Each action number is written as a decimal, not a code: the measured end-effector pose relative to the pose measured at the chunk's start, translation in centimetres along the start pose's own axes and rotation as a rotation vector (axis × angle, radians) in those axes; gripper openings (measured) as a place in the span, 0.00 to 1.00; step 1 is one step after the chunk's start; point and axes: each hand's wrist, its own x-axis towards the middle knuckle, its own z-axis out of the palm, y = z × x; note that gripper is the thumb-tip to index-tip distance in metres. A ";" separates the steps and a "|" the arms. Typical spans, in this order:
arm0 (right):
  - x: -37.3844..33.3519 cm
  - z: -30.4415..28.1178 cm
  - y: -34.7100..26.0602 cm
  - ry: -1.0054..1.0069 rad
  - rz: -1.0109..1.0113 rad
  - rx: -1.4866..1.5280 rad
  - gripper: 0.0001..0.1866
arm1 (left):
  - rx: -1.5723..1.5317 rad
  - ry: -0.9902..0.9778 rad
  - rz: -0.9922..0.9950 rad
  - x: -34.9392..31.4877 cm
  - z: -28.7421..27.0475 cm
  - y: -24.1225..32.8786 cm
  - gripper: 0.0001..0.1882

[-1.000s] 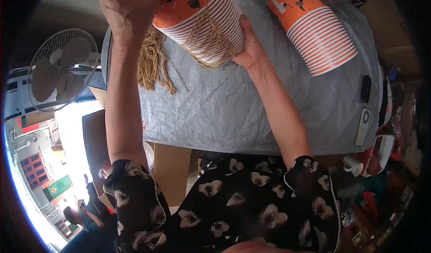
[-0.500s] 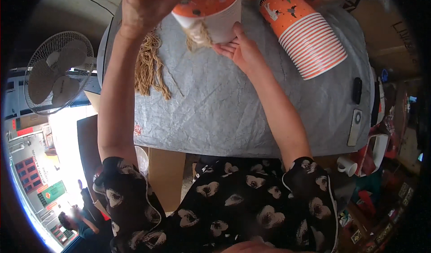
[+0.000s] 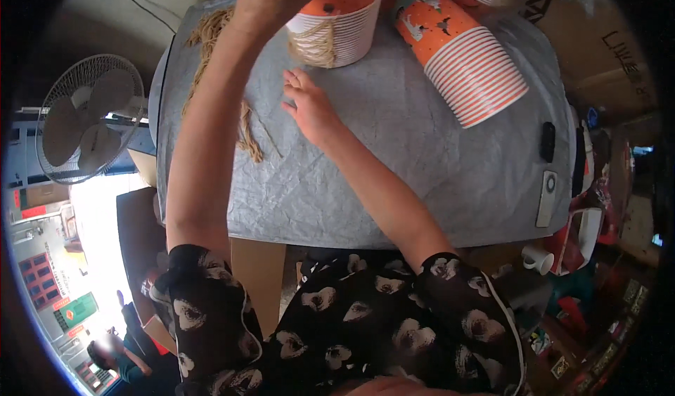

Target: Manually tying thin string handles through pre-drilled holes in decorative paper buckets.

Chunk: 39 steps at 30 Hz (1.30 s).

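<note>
A stack of orange patterned paper buckets (image 3: 337, 41) with white rims stands at the far middle of the table, a loop of tan twine hanging on its side. My left hand (image 3: 271, 6) reaches over the stack's upper left; its fingers are hidden at the top of the picture. Just below the stack, apart from it, my right hand (image 3: 313, 108) has its fingers loosely bent and spread, with nothing in them. Near that hand lie strands of tan twine (image 3: 247, 139), and my left forearm covers part of the twine bundle (image 3: 209, 30).
Another stack of orange paper buckets (image 3: 478, 76) lies on its side at right. A black remote-like object (image 3: 548, 141) and a white remote (image 3: 546, 199) are by the table's right edge. A fan (image 3: 91, 118) stands left; a white mug (image 3: 538, 260) is below right.
My right hand has let go of the bucket stack and moved down and left. The stack stands farther right, its layered rims now showing. My left hand has moved right and up.
</note>
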 end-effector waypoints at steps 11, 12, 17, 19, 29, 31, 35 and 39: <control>-14.4 -4.5 -3.6 0.133 -0.363 -0.432 0.08 | 0.183 0.087 0.068 -3.1 -0.3 1.0 0.26; -16.5 -5.8 -5.7 0.204 -0.517 -0.607 0.07 | 0.268 0.163 0.100 -3.0 0.5 2.3 0.28; -20.7 -11.5 -15.9 0.791 -0.922 -0.686 0.15 | -0.130 0.050 0.084 -7.0 9.2 9.3 0.29; -20.3 -12.5 -18.7 0.702 -0.824 -0.690 0.19 | -0.174 -0.078 0.015 -7.7 12.8 13.7 0.24; -18.1 -15.8 -19.5 0.539 -0.784 -0.671 0.15 | -0.189 -0.137 -0.086 -9.3 19.6 16.8 0.24; -18.6 -16.0 -19.4 0.555 -0.809 -0.638 0.16 | -0.169 -0.125 -0.065 -9.1 19.9 17.4 0.24; -20.4 -15.8 -19.5 0.637 -0.865 -0.708 0.14 | -0.191 -0.136 -0.090 -9.0 20.0 17.9 0.25; -27.4 -12.9 -19.1 0.785 -0.845 -1.250 0.15 | -0.234 -0.063 -0.114 -10.3 19.8 16.1 0.24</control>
